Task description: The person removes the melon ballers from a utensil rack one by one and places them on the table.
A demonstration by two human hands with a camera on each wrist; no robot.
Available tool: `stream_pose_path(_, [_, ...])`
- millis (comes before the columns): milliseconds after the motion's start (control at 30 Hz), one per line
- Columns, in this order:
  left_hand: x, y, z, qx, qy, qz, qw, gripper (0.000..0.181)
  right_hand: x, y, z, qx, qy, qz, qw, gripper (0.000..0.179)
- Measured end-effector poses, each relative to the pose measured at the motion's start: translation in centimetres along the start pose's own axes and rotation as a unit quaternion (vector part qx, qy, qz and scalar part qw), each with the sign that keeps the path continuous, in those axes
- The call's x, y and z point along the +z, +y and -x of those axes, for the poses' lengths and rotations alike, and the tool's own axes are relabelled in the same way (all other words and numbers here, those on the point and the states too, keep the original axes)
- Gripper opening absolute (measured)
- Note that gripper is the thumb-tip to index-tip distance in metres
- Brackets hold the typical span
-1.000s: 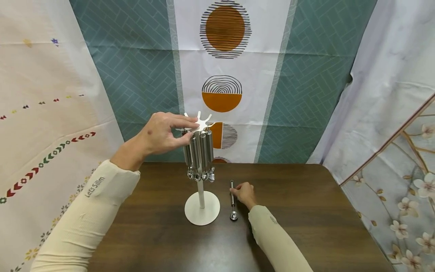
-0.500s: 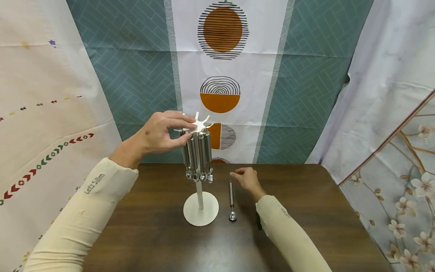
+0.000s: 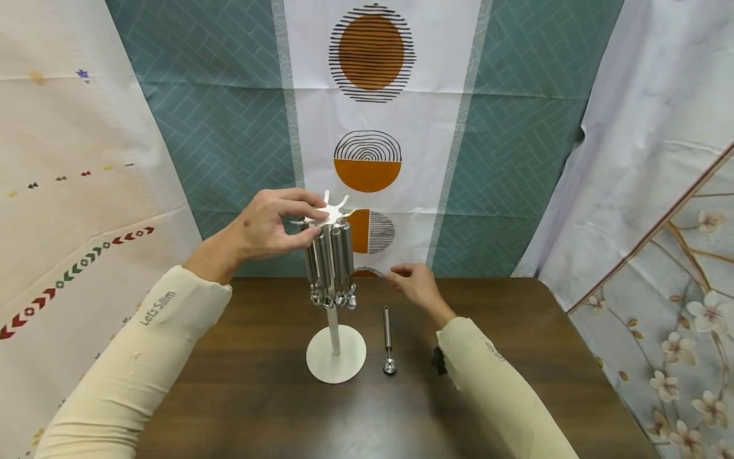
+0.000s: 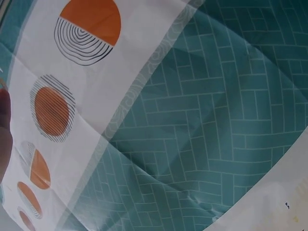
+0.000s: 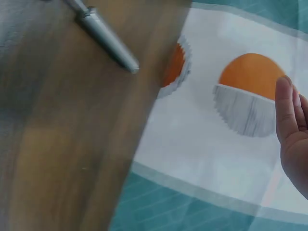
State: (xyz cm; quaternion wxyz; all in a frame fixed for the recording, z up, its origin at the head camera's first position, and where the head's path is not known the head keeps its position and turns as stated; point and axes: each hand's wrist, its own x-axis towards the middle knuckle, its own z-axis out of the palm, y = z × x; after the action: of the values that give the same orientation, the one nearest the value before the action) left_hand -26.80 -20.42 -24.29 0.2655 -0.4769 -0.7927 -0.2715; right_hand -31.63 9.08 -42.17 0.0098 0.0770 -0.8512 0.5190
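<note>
In the head view a white utensil stand (image 3: 336,363) with a round base and a crown of hooks rises from the table. Several steel utensils (image 3: 338,258) with long handles and small bowl-like ends hang from it. My left hand (image 3: 266,220) grips the stand's top between fingers and thumb; the left wrist view catches only a sliver of a finger (image 4: 4,130). To the right of the base lies a steel scoop (image 3: 388,338), shaped like a melon baller. Beyond its handle end, my right hand (image 3: 417,287) hovers with nothing in it, thumb and fingers loosely extended.
A dark wooden table (image 3: 258,408) bears the stand and the scoop. Behind its far edge hangs a teal and white cloth (image 3: 510,153) with orange circles. Light patterned cloths (image 3: 63,140) close off the left side, and a floral one (image 3: 682,344) the right.
My right hand has let go of the scoop and risen away from it, toward the table's far edge. The scoop stays on the table. My left hand keeps its grip on the stand.
</note>
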Motion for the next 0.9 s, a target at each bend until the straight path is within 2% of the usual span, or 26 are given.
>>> stream_pose_path(333, [-0.1, 0.0, 0.0, 0.003, 0.001, 0.005, 1.0, 0.02, -0.8, -3.9, 0.1, -0.016, -0.031, -0.052, 0.998, 0.033])
stream_pose_path(467, [0.0, -0.1, 0.1, 0.004, 0.004, 0.003, 1.0, 0.02, -1.2, -5.4, 0.6, -0.028, -0.043, -0.057, 0.9971, 0.036])
stream_pose_path(667, [0.0, 0.1, 0.0, 0.003, 0.005, -0.003, 1.0, 0.02, -1.7, -7.0, 1.2, -0.064, -0.063, -0.064, 0.9939, 0.039])
stream_pose_path(900, [0.0, 0.2, -0.2, -0.001, 0.01, 0.003, 0.9999, 0.019, -1.5, -8.7, 1.7, -0.107, -0.079, -0.045, 0.9901, 0.038])
